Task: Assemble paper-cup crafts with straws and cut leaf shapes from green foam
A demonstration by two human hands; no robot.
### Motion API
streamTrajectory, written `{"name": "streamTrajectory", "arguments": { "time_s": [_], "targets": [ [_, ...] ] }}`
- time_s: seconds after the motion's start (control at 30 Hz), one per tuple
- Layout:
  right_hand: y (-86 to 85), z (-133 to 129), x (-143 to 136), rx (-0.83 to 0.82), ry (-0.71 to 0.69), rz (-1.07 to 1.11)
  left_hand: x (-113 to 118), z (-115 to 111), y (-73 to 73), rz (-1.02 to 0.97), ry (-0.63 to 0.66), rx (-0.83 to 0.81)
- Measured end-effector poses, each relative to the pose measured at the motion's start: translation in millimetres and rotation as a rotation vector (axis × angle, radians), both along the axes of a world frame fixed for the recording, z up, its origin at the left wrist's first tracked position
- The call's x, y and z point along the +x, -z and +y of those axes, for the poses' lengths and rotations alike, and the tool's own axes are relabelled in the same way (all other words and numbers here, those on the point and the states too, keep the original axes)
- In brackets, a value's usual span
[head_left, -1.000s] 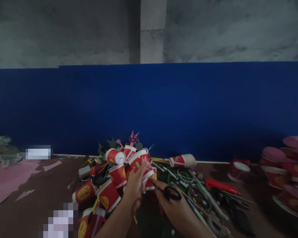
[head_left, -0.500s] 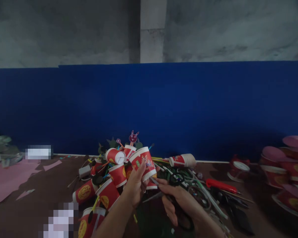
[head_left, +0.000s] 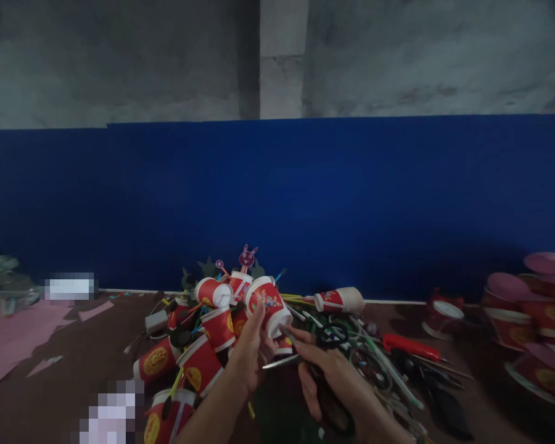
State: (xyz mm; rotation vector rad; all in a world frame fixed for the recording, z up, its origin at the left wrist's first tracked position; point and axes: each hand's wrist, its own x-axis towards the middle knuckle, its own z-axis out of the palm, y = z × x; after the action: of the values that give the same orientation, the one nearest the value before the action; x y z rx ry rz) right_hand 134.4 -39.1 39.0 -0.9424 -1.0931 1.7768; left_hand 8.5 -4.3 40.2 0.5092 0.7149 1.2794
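My left hand [head_left: 254, 342] is wrapped round a red paper cup [head_left: 266, 302] with a white rim and a small printed picture. The cup is tilted, its white base turned towards my right hand. In my right hand [head_left: 324, 367] is a pair of scissors [head_left: 281, 362] with black handles, the blades apart. One blade tip is close to the base edge of the cup; whether it touches I cannot tell. Behind the cup stands another paper cup [head_left: 240, 285] with a pink rabbit-face cutout [head_left: 246, 258] on a stick.
Several red cups [head_left: 201, 364] lie heaped on the left. A cup stack [head_left: 340, 300] lies near the blue wall panel [head_left: 277, 203]. Right of my hand are tangled cords, a red-handled tool [head_left: 414, 346] and cups with pink discs [head_left: 511, 288]. Pink paper [head_left: 18, 333] lies far left.
The cup has turned in my left hand, so its printed picture and white base face differently. The scissors stay by its base, their lower blade slightly higher and brighter.
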Motion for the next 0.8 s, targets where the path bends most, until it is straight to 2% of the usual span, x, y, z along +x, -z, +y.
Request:
{"name": "streamTrajectory", "arguments": {
  "time_s": [0.23,0.43,0.53,0.63,0.7,0.8],
  "targets": [
    [6.4,-2.7,-1.5,0.100,0.055,-0.261,3.4,5.9,11.1,-0.125,-0.047,0.073],
    [6.6,-4.5,-1.3,0.194,0.083,-0.521,2.3,10.0,13.3,0.009,-0.035,0.094],
    [7.5,-6.1,1.4,0.412,0.148,-0.674,2.8,8.8,13.3,0.035,-0.060,0.105],
    [10.4,-8.2,0.9,0.660,0.244,-0.724,3.5,7.6,13.9,0.056,-0.068,0.113],
    [11.6,-8.5,-1.0,0.632,0.244,-0.698,3.6,8.7,14.5,0.048,-0.075,0.127],
    [11.5,-5.6,-3.2,0.348,0.142,-0.563,3.7,11.3,14.5,0.014,-0.093,0.136]
  ]
}}
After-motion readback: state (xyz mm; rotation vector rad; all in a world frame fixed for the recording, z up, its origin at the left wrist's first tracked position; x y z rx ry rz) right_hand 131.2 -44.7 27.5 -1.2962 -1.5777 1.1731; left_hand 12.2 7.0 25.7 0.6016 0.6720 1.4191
